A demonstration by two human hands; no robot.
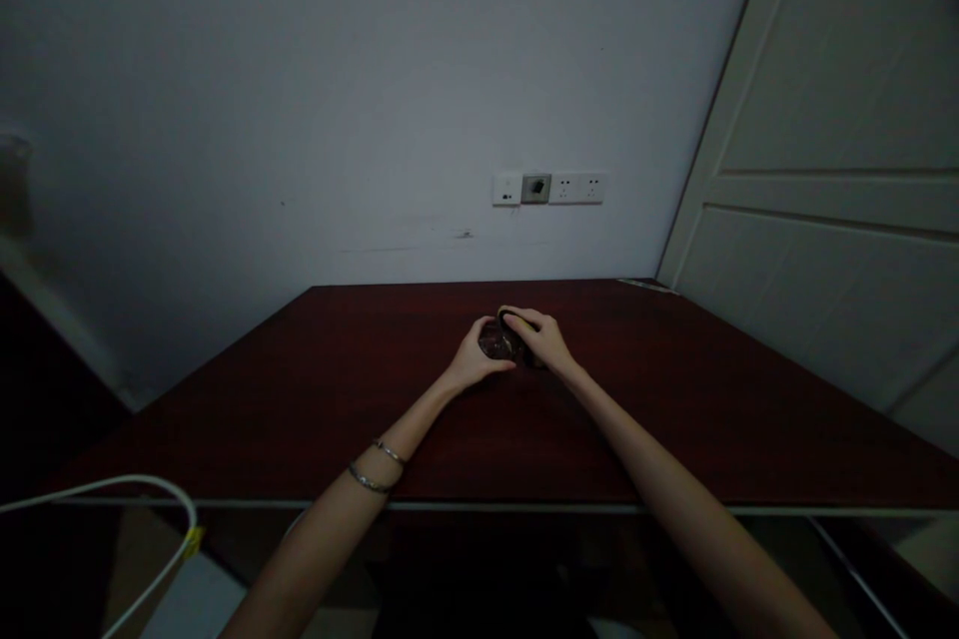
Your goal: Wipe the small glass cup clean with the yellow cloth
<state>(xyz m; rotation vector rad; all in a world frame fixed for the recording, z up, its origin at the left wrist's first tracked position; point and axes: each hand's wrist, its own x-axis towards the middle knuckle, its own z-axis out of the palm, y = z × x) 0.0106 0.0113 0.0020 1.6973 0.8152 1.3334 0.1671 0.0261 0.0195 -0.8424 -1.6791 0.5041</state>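
Both my arms reach out over a dark red-brown table [674,399]. My left hand [474,359] curls around a small dark, partly see-through object [497,343], maybe a little jar, that rests on the tabletop. My right hand [543,339] is closed over the object's right and top side, fingers wrapped on a dark part with a pale rim. The dim light hides what the object is. Two thin metal bangles [375,467] sit on my left forearm.
A white wall rises behind the table with a row of sockets and a switch [549,188]. A white panelled door [831,190] stands at the right. A white cable [161,519] loops past the table's near left corner.
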